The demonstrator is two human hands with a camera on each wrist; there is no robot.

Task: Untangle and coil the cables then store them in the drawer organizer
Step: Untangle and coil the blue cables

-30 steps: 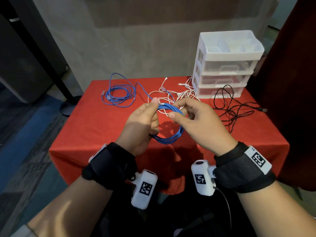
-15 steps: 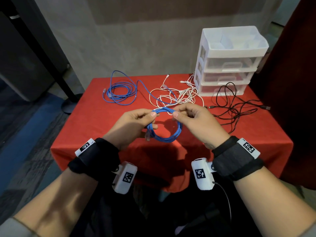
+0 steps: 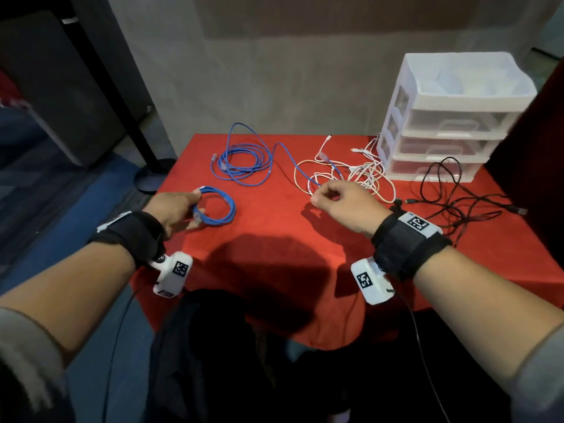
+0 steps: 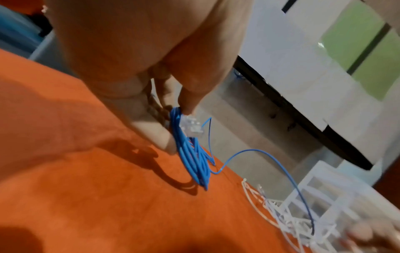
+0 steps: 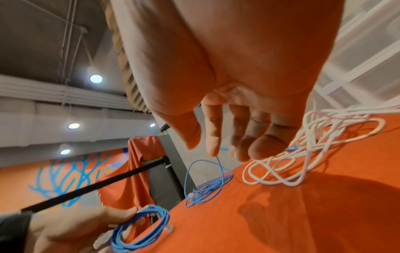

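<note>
Head view: left hand (image 3: 175, 209) now lays the gripped coil (image 3: 216, 207) on the counter (image 3: 274, 239); right hand (image 3: 341, 199), freed and loosely curled, reaches the white tangle (image 3: 360, 175).

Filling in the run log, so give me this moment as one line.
left hand: holds blue coil on table | right hand: above white tangle, holds nothing | organizer: drawers shut
</note>
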